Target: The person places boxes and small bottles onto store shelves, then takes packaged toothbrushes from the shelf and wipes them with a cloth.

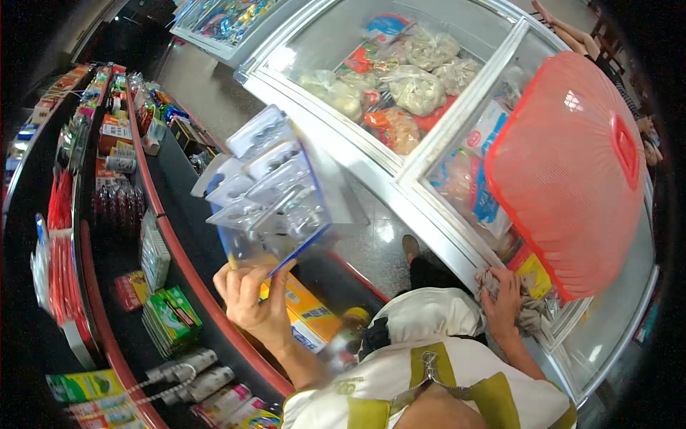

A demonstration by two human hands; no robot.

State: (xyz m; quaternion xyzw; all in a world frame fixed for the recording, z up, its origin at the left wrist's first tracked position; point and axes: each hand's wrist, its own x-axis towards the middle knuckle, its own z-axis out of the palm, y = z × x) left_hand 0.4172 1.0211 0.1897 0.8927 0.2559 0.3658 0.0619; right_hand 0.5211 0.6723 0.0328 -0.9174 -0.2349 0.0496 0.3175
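Observation:
My left hand (251, 299) grips the near edge of a clear blue-edged plastic box (275, 193), raised and tilted above the shelf. Inside the box stand several transparent blister packs. At the freezer's near edge, my right hand (500, 302) is closed on a crumpled grey-brown cloth (532, 314). Beside that hand, a red mesh food cover (572, 171) sits on the glass top of the white freezer (336, 136). Below the box, an orange and white carton (311, 311) lies on the shelf.
Red-edged black shelves (179, 250) curve along the left, holding green packets (171, 318), red bundles (63, 264) and rolled packs. Bagged food (418, 89) shows through the freezer glass. A second freezer (229, 28) stands at the top. Another person's legs (568, 28) show at the top right.

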